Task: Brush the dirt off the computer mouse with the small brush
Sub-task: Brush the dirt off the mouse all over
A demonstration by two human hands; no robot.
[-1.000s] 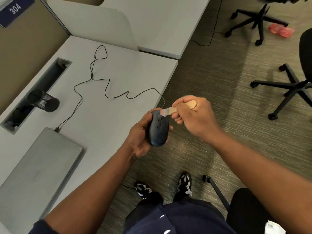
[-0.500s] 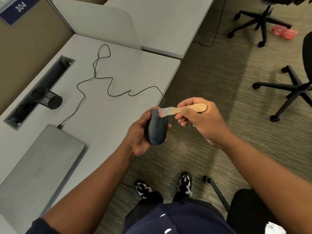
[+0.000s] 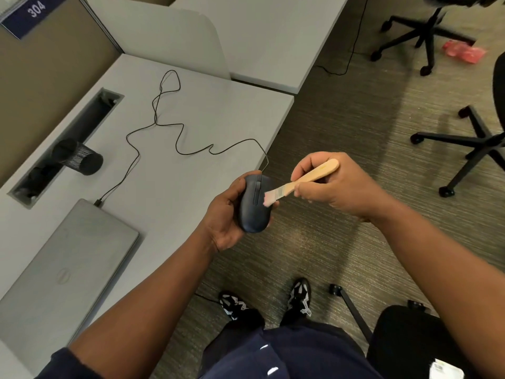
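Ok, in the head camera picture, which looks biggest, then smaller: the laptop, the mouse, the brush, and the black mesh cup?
1. laptop, biggest by far
2. mouse, brush, and mesh cup look about alike. The mouse and brush are held nearer the camera, so ranking them is unsure.

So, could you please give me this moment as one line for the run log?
left hand: holds mouse off desk | right hand: grips small brush | bristles on mouse top | cable plugged into closed laptop
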